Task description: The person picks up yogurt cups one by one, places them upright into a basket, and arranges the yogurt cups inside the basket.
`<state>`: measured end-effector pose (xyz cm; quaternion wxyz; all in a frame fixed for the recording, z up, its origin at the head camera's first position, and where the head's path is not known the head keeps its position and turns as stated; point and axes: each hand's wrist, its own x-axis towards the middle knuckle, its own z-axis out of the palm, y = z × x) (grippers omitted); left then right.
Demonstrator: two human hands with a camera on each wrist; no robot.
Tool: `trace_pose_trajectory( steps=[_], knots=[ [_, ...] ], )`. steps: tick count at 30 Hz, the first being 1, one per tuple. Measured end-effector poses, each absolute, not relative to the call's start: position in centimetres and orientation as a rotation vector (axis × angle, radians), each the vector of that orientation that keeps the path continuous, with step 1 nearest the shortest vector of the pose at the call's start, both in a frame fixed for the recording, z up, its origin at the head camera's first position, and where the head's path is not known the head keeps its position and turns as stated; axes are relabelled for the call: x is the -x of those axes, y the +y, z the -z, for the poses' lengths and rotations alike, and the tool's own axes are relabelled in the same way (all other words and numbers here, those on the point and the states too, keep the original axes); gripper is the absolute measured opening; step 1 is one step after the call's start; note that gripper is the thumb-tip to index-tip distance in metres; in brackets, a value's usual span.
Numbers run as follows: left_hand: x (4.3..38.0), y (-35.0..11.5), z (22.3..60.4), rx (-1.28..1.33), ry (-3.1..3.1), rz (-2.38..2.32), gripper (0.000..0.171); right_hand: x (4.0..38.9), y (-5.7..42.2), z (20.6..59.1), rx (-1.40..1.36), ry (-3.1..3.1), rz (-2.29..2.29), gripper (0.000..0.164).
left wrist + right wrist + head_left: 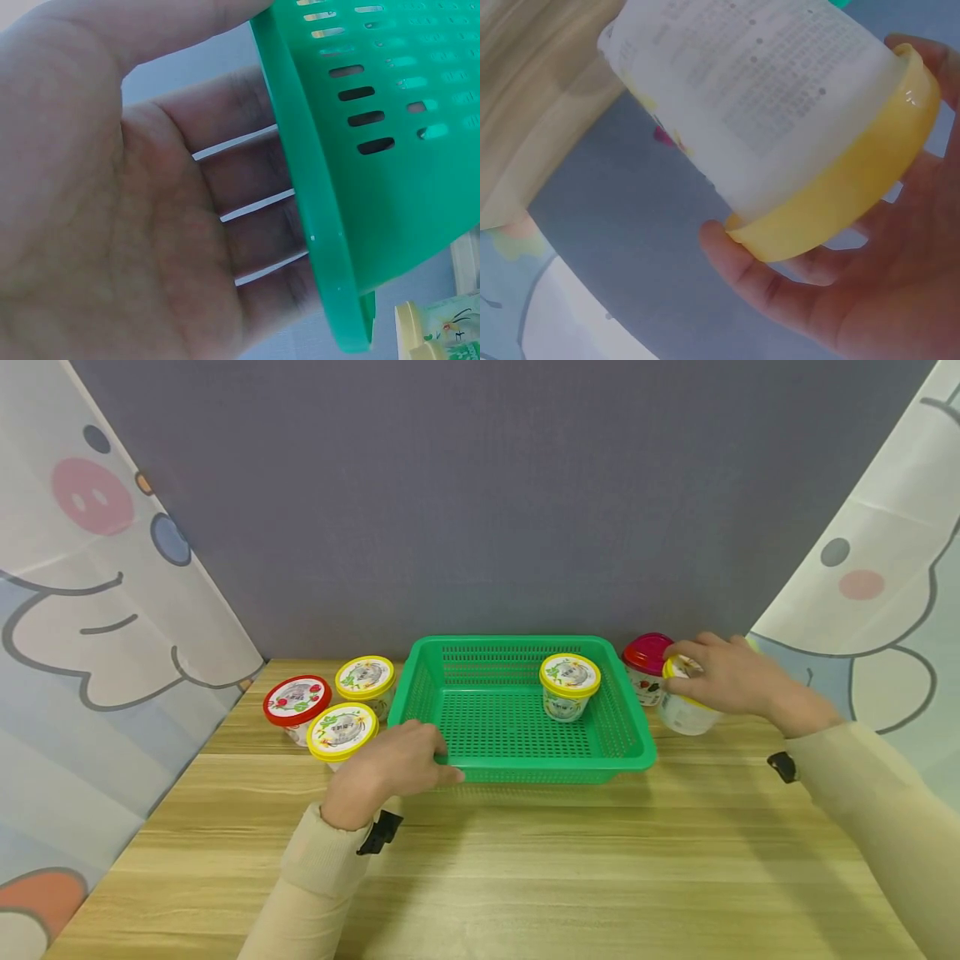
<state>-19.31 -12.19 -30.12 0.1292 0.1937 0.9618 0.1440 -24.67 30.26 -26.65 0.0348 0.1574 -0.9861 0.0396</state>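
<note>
At the right of the head view, my right hand (723, 675) grips a yellow-lidded paper cup (686, 714) by its lid. In the right wrist view, thumb and fingers curl round the yellow lid (840, 199), and printed text covers the cup's white side. My left hand (401, 760) holds the front left corner of a green plastic basket (525, 764); the left wrist view has its rim (319, 202) between thumb and fingers. Inside the basket, toward the right, stands another yellow-lidded cup (570, 687).
Left of the basket stand a red-lidded cup (297, 703) and two yellow-lidded cups, one behind (366, 681) and one in front (342, 731). Beside the basket's right end is a cup with a dark pink lid (647, 664). A grey wall panel (510, 510) rises behind the wooden table (570, 877).
</note>
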Motion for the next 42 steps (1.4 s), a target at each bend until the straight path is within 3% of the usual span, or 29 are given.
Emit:
trace_pose_trajectory(
  steps=[42],
  knots=[
    [19.3,-12.2,30.1,-0.546,2.793,-0.417,0.028,23.8,25.6,22.9,-0.514,-2.91,-0.126,0.055]
  ],
)
